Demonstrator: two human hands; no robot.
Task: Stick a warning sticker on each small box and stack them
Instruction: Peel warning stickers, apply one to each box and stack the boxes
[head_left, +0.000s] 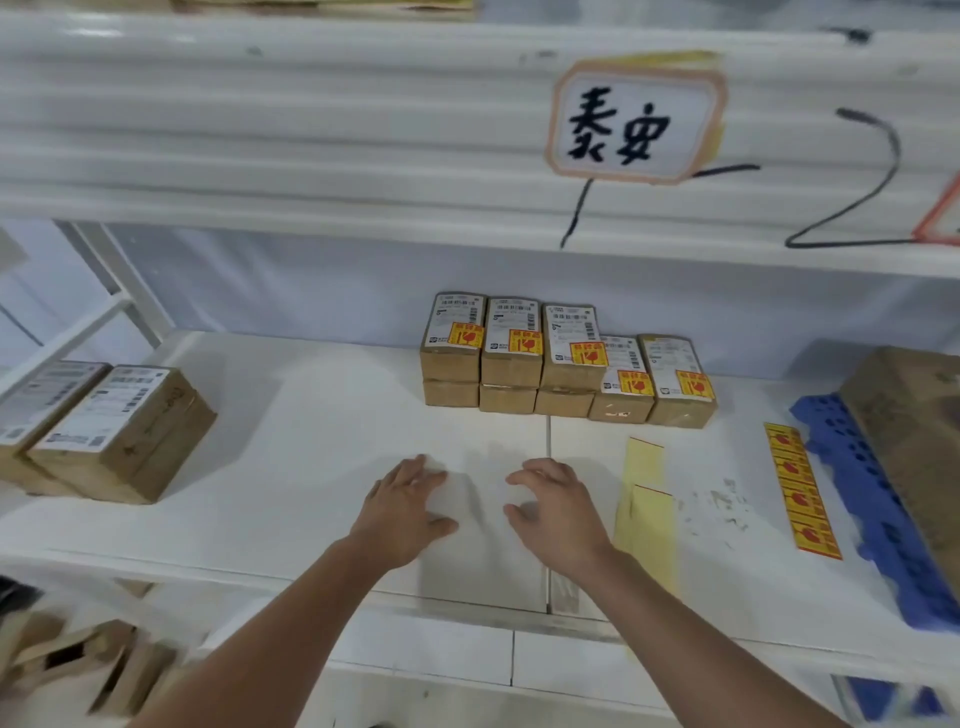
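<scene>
Head view of a white worktop (311, 441) under a shelf. At far left lie two plain boxes (124, 431), side by side and touching, each with a white shipping label on top and no warning sticker to be seen; their long axes run diagonally from near left to far right, and the outer one is cut by the frame edge. The left hand (402, 512) hovers low over the middle of the worktop, palm down, its fingers (423, 467) loosely spread and bent, holding nothing; whether the tips touch the surface cannot be told. The right hand (558, 512) sits just beside it in the same pose, also holding nothing. Behind both hands, near the back, stands the stack (566, 364) of finished boxes: three columns two high, then two boxes that appear one high, every visible top bearing a yellow-and-red sticker. Right of the right hand lie two pale backing strips (644, 499), and beyond them the sticker strip (800, 488), its long axis running near to far with a slight tilt. A blue tray (878, 509) and a carton (914, 415) close the right side. Judged from this layout, the next box lies well to the left, so the left hand is the nearer for fetching it, while the right hand is the nearer to the sticker strip.
</scene>
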